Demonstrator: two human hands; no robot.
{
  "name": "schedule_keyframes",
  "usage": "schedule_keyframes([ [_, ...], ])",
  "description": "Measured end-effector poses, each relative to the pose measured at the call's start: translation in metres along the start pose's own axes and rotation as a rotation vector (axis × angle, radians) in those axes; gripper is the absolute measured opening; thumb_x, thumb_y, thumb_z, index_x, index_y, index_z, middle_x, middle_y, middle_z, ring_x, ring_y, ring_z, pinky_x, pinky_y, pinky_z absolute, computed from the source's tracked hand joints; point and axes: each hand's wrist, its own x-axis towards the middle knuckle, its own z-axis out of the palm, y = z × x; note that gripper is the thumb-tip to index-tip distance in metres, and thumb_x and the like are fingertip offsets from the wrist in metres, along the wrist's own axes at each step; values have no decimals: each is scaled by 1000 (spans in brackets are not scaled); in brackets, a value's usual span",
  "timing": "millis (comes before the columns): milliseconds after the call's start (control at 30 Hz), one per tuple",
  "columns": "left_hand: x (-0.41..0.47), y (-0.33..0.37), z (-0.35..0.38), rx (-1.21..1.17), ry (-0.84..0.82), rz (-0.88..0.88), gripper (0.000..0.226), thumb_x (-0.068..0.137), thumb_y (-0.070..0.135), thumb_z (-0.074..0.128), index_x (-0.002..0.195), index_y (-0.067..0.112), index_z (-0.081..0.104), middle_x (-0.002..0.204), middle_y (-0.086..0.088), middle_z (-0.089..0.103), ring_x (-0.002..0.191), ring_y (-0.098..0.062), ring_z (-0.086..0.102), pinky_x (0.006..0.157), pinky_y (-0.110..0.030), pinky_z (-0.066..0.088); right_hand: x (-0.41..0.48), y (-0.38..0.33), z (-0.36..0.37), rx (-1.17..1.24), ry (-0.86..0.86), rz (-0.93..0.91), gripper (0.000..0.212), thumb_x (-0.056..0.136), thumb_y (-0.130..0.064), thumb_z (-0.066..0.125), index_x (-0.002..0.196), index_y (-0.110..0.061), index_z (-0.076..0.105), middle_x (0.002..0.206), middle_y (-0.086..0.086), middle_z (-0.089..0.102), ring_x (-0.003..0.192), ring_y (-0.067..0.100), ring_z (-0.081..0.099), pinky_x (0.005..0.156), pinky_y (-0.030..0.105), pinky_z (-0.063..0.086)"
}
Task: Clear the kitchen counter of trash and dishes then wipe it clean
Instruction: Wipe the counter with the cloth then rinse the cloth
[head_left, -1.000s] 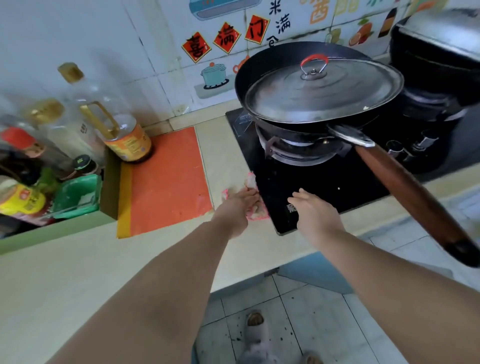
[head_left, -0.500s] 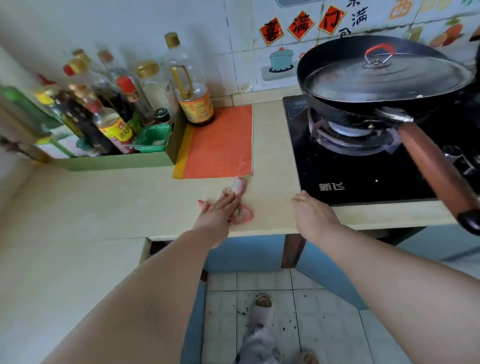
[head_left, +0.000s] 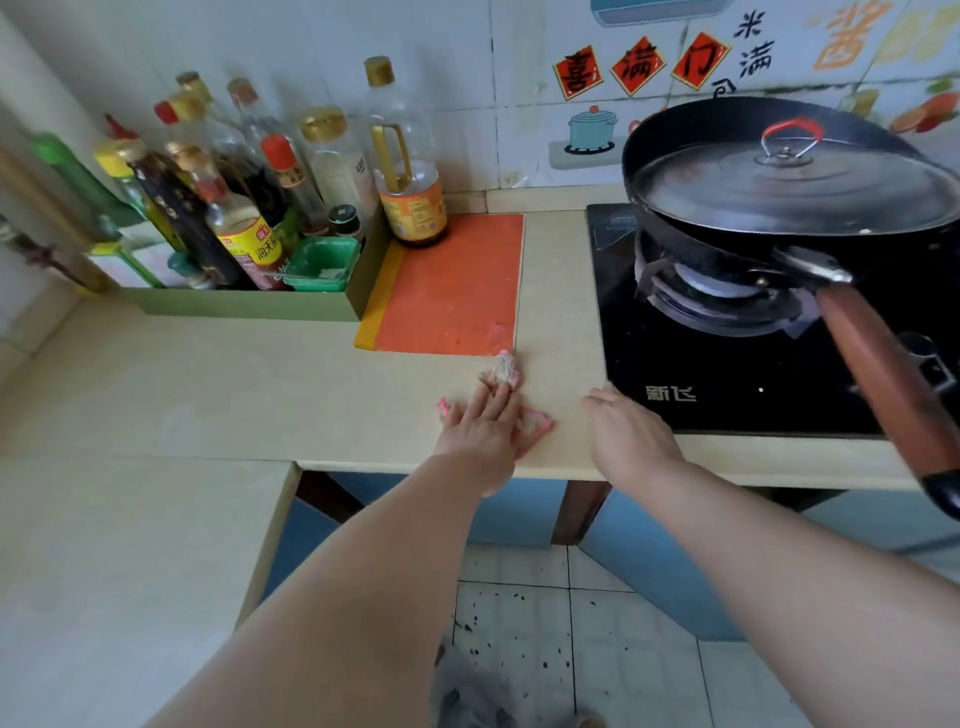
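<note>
A pink and white cloth lies on the beige counter near its front edge. My left hand presses flat on the cloth with straight fingers, and cloth shows past the fingertips and on both sides. My right hand rests on the counter just to the right, beside the front left corner of the black gas stove. Its fingers curl slightly and hold nothing.
An orange mat lies behind the cloth. Several sauce and oil bottles stand in a green tray at the back left. A lidded black wok sits on the burner, its brown handle jutting over the counter's front edge.
My left hand has slid the cloth from the stove's edge leftward along the counter to below the orange mat. My right hand came off the stove onto the counter. The view swung left.
</note>
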Motion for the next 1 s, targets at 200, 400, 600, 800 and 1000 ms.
schedule_keyframes([
  [200, -16, -68, -1, -34, 9, -90, 59, 104, 37, 15, 153, 23, -14, 160, 11, -19, 147, -11, -19, 118, -56, -3, 28, -34, 25, -14, -34, -33, 45, 82, 9, 37, 119, -6, 56, 132, 7, 48, 131, 24, 40, 99, 34, 43],
  [400, -29, -160, -4, -117, 9, -234, 62, 102, 46, 14, 153, 26, -17, 160, 11, -21, 147, -12, -20, 118, -53, -6, 55, -113, 57, 19, -31, -155, 38, 92, -3, 40, 129, -9, 47, 148, 5, 31, 135, 26, 36, 104, 35, 37],
  [600, -11, -234, -12, -179, 58, -290, 62, 103, 45, 17, 154, 26, -13, 161, 11, -18, 147, -11, -20, 118, -51, -8, 95, -179, 64, -55, -30, -362, 48, 96, -5, 38, 143, -11, 35, 158, 6, 21, 147, 19, 13, 117, 32, 17],
  [800, 10, -299, -27, -197, 82, -322, 59, 103, 42, 17, 154, 26, -9, 161, 11, -15, 148, -11, -18, 117, -50, -9, 130, -230, 69, -101, -37, -364, 55, 102, -23, 29, 152, -9, 13, 162, 3, 1, 149, 18, -4, 120, 33, -2],
  [1000, 6, -339, -22, -221, 153, -456, 61, 102, 43, 17, 155, 23, -5, 163, 8, -10, 149, -13, -14, 119, -53, -5, 144, -275, 79, -93, -51, -401, 58, 95, -2, 31, 151, -12, 19, 162, -1, 6, 149, 14, -2, 120, 30, -1],
])
